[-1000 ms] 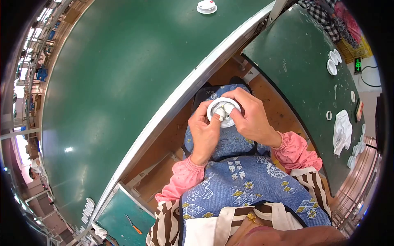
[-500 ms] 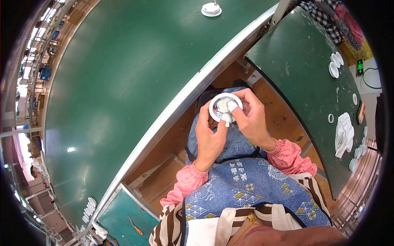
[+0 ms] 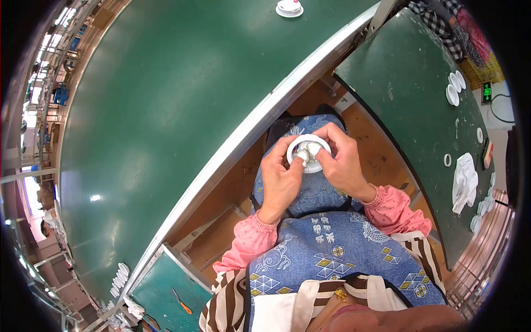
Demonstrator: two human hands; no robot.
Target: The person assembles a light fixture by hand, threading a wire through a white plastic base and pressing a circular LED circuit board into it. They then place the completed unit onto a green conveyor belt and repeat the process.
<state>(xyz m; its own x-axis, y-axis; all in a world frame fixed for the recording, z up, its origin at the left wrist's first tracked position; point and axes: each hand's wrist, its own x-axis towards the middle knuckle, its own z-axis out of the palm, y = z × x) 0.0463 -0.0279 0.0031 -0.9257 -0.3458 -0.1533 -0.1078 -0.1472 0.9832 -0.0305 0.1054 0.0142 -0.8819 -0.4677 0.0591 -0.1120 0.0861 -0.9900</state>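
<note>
Over my lap I hold a round white downlight housing with its open face toward me. Part of a pale board with small dots shows inside, mostly covered by my thumbs. My left hand is closed around the left side of the rim, its white-covered thumb reaching into the ring. On the opposite side, my right hand grips the rim, and its white-covered thumb presses inside next to the left one. The fingers behind the housing are hidden.
A broad green work surface with a white edge runs along my left; a white round lamp sits at its far end. The right table carries white cups, a ring and a white cloth. An orange-handled tool lies lower left.
My hands and the housing have come slightly down and to the right in view. The left thumb has moved from the lower rim farther into the ring, close against the right thumb.
</note>
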